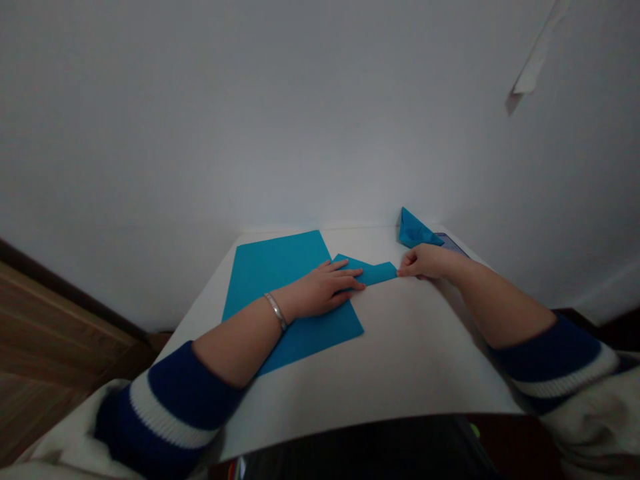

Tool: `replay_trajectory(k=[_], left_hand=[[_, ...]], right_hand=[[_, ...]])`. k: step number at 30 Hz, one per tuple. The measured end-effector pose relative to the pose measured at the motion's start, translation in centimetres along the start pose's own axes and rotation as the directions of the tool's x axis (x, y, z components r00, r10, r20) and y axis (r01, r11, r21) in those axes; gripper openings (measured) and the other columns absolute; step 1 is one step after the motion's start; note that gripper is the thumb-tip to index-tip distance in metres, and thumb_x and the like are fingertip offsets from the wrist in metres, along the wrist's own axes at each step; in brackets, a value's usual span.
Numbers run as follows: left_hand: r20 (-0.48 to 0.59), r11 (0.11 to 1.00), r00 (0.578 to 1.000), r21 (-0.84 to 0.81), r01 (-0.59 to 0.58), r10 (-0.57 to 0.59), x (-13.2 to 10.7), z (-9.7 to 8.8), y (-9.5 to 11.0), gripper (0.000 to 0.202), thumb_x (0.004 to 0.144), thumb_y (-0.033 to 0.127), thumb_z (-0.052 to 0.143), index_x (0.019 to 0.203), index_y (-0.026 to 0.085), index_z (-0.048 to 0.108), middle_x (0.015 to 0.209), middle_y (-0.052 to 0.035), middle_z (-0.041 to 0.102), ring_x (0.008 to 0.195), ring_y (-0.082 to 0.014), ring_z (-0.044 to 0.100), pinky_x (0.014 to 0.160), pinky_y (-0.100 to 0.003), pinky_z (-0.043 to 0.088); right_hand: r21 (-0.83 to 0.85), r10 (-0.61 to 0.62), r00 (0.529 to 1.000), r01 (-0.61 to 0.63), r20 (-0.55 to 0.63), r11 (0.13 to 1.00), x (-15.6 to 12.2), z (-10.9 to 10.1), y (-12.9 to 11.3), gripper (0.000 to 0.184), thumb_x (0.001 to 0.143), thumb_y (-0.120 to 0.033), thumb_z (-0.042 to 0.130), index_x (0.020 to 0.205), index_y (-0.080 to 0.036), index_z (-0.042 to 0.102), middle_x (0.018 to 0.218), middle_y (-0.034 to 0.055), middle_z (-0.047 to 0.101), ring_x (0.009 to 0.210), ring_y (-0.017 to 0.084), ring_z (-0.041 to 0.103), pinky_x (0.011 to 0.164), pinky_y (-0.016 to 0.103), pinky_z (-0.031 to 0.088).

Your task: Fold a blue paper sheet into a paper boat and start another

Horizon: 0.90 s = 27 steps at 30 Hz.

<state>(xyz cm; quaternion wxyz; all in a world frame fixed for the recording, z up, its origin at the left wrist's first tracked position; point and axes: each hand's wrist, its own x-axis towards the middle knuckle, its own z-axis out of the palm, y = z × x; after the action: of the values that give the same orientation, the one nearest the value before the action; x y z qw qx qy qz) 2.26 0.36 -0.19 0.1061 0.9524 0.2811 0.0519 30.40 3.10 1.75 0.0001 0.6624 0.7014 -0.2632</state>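
Note:
A folded piece of blue paper [377, 272] lies on the white table, its left end overlapping a large flat blue sheet [273, 263]. My left hand [330, 288] rests flat on the folded paper with its fingers spread, the palm over the large sheet. At the folded paper's right tip, my right hand [420, 261] has thumb and fingers pinched together on the corner. Just behind that hand stands a folded blue paper shape [415, 229] with a pointed top. Part of the folded paper is hidden beneath my left fingers.
The white table [390, 373] meets a pale wall [320, 120] at its back edge. A phone-like flat object [453, 244] lies at the back right, partly behind my right wrist. Wooden panelling [55, 353] is at the left.

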Motion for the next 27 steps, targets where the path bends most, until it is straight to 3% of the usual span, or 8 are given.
replay_trajectory(k=[5, 8, 11, 14, 16, 20, 27], left_hand=[[0.012, 1.000, 1.000, -0.019, 0.010, -0.010, -0.1, 0.1, -0.1, 0.037, 0.097, 0.024, 0.041, 0.132, 0.031, 0.050, 0.150, 0.0030, 0.036, 0.143, -0.0267, 0.021, 0.116, -0.051, 0.017], [0.008, 1.000, 1.000, -0.018, 0.015, -0.014, -0.1, 0.0, 0.0, 0.038, 0.097, 0.022, 0.041, 0.132, 0.032, 0.050, 0.150, 0.0032, 0.037, 0.143, -0.0253, 0.021, 0.116, -0.050, 0.017], [0.007, 1.000, 1.000, -0.005, 0.023, -0.023, 0.0, -0.1, 0.2, 0.038, 0.096, 0.020, 0.043, 0.132, 0.031, 0.050, 0.150, 0.0027, 0.036, 0.143, -0.0253, 0.021, 0.116, -0.050, 0.017], [-0.013, 1.000, 1.000, 0.014, 0.015, -0.015, 0.2, -0.4, 0.4, 0.039, 0.096, 0.020, 0.043, 0.133, 0.032, 0.050, 0.150, 0.0025, 0.037, 0.143, -0.0258, 0.022, 0.115, -0.051, 0.019], [-0.038, 0.999, 0.999, 0.046, -0.002, 0.004, 0.3, -0.5, 0.4, 0.041, 0.095, 0.018, 0.042, 0.134, 0.033, 0.049, 0.150, 0.0029, 0.038, 0.142, -0.0264, 0.022, 0.115, -0.051, 0.020], [-0.100, 0.983, 0.994, 0.185, -0.014, 0.033, 0.5, -0.5, 0.4, 0.046, 0.094, 0.015, 0.043, 0.133, 0.037, 0.049, 0.149, 0.0048, 0.039, 0.141, -0.0305, 0.024, 0.112, -0.059, 0.018], [-0.106, 0.956, 0.994, 0.291, 0.030, 0.001, 0.7, -1.2, 0.8, 0.038, 0.094, 0.021, 0.045, 0.127, 0.037, 0.056, 0.139, 0.0045, 0.052, 0.131, -0.0278, 0.041, 0.107, -0.053, 0.030]], right_hand=[[0.024, -0.035, 0.999, 0.034, 0.015, 0.999, -0.1, 0.0, 0.1, 0.015, 0.077, -0.032, 0.059, 0.069, -0.020, 0.063, 0.054, -0.0022, 0.052, 0.048, 0.011, 0.044, 0.047, 0.024, 0.032], [-0.044, -0.108, 0.986, 0.103, -0.126, 0.994, -0.7, 0.5, -0.8, 0.017, 0.080, -0.032, 0.056, 0.072, -0.019, 0.063, 0.060, 0.0001, 0.058, 0.053, 0.012, 0.049, 0.050, 0.025, 0.034], [-0.125, -0.175, 0.895, 0.135, -0.410, 0.983, -1.5, 1.3, -2.5, 0.019, 0.080, -0.037, 0.058, 0.084, -0.019, 0.063, 0.073, 0.0029, 0.063, 0.063, 0.016, 0.055, 0.053, 0.027, 0.036], [-0.215, -0.298, 0.774, 0.211, -0.559, 0.953, -2.3, 2.4, -4.1, 0.029, 0.082, -0.036, 0.059, 0.106, -0.019, 0.059, 0.089, 0.0062, 0.065, 0.073, 0.019, 0.059, 0.060, 0.028, 0.039], [-0.329, -0.444, 0.706, 0.305, -0.552, 0.894, -2.5, 3.0, -4.8, 0.031, 0.083, -0.030, 0.057, 0.112, -0.019, 0.057, 0.102, 0.0085, 0.063, 0.086, 0.020, 0.059, 0.069, 0.029, 0.042], [-0.353, -0.549, 0.734, 0.430, -0.400, 0.831, -2.3, 3.6, -5.1, 0.028, 0.086, -0.024, 0.052, 0.112, -0.019, 0.057, 0.107, 0.0082, 0.063, 0.097, 0.021, 0.059, 0.078, 0.029, 0.043], [-0.344, -0.430, 0.840, 0.317, -0.331, 0.884, -1.3, 3.4, -4.6, 0.025, 0.086, -0.023, 0.049, 0.108, -0.020, 0.060, 0.109, 0.0086, 0.063, 0.094, 0.021, 0.061, 0.074, 0.029, 0.043]])
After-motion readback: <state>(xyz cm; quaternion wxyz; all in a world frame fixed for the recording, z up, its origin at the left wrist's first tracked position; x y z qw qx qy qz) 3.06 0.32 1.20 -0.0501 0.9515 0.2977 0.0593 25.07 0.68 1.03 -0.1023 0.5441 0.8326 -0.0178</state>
